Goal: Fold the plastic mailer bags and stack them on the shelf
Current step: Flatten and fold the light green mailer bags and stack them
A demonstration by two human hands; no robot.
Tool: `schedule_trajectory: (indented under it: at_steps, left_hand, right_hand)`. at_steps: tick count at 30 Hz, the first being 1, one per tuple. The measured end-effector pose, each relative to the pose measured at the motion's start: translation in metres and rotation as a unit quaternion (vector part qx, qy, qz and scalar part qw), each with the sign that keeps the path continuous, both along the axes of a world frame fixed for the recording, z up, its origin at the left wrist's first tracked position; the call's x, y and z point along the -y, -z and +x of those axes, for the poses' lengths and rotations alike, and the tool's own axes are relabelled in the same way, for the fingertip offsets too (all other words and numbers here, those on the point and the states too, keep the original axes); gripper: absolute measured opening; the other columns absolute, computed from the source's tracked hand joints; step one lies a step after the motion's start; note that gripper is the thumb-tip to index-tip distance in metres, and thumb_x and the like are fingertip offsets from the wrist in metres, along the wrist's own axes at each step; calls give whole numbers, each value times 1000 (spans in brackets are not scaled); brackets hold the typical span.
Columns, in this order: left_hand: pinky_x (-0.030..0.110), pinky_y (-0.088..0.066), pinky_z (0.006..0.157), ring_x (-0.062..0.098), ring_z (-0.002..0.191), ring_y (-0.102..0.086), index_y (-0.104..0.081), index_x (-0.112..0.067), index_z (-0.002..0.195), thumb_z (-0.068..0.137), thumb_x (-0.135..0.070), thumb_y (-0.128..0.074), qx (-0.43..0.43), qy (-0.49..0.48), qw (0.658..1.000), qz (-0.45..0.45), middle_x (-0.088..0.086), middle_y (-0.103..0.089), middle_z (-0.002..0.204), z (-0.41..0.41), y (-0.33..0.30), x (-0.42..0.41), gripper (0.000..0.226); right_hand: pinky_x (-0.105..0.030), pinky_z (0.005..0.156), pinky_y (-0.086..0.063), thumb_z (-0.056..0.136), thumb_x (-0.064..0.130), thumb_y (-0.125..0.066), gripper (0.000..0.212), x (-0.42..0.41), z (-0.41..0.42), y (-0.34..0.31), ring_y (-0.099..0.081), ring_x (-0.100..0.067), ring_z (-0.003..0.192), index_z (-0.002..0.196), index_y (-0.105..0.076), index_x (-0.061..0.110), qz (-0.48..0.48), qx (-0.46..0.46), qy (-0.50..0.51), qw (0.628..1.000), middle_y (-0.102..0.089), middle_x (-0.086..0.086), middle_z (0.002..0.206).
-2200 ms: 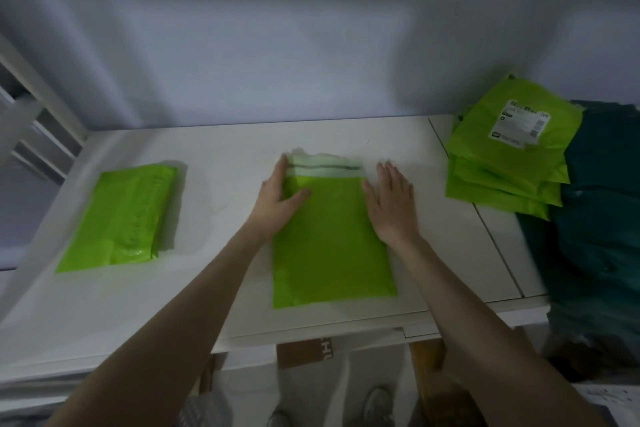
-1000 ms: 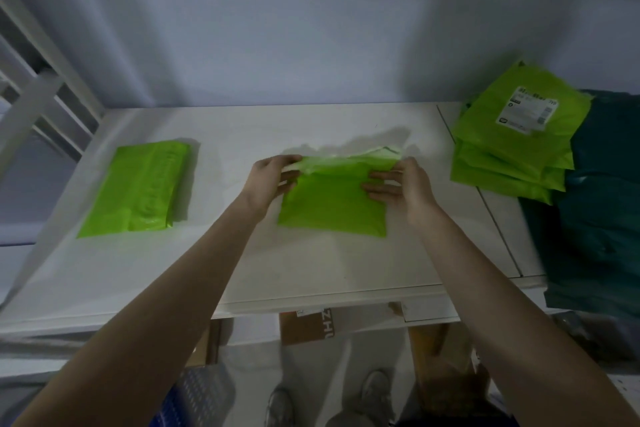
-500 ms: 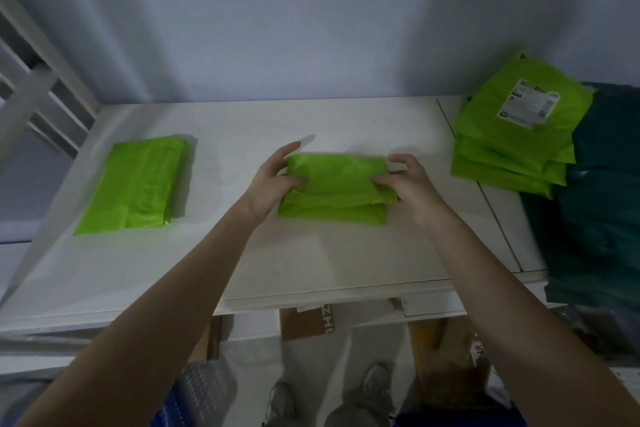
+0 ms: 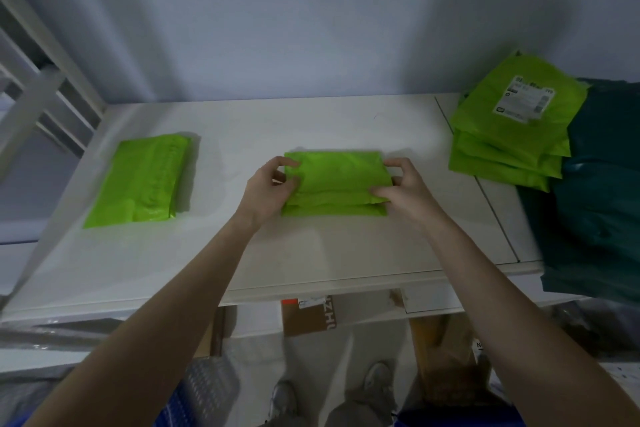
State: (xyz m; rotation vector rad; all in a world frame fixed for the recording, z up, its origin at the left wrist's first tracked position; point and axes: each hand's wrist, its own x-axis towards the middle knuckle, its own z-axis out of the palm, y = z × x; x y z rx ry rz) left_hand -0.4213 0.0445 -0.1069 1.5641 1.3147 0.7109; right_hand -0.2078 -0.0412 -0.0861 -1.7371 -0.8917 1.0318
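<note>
The folded lime-green plastic mailer bag (image 4: 334,182) lies mid-shelf (image 4: 311,253), both hands pinching its ends: left hand (image 4: 268,191), right hand (image 4: 403,189). Left of it waits a folded green bag (image 4: 138,180); keep the layers pressed together when lifting.

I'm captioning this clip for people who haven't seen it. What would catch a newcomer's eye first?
The bright green folded bag in the middle of the white shelf, with the left hand and right hand gripping its two ends. Next, a folded green bag lying alone to the left, and at the right a pile of green bags, the top one carrying a white label.
</note>
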Motion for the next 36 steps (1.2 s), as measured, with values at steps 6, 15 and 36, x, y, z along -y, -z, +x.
schedule_trajectory:
  at_steps: [6, 15, 36]
  left_hand:
    - [11, -46, 65, 11, 72, -57, -68, -18, 109, 89, -16, -63, 23, 3, 1000, -2, 3, -59, 87, -4, 3, 4, 22]
    - [22, -43, 80, 15, 92, -55, -61, -18, 123, 86, -29, -66, -57, 16, 998, 28, 3, -52, 105, -2, 4, 9, 39]
    - [42, -31, 103, 29, 128, -35, -45, -22, 137, 85, -37, -61, -260, 27, 938, 228, 10, -40, 136, -5, 8, 25, 56]
  right_hand:
    - [-32, 67, -47, 73, 5, -73, 54, 5, -1, 4, -58, -20, 65, 116, -47, 26, 8, 100, -33, 994, -58, -5, 72]
    - [-12, 45, -33, 74, 8, -73, 42, 9, -7, 7, -41, -6, 54, 112, -59, 15, 14, 216, -27, 976, -40, 5, 61]
    - [-22, 57, -43, 74, 1, -64, 48, 4, -3, 13, -53, -13, 62, 114, -53, 23, 4, 115, 10, 993, -52, 3, 73]
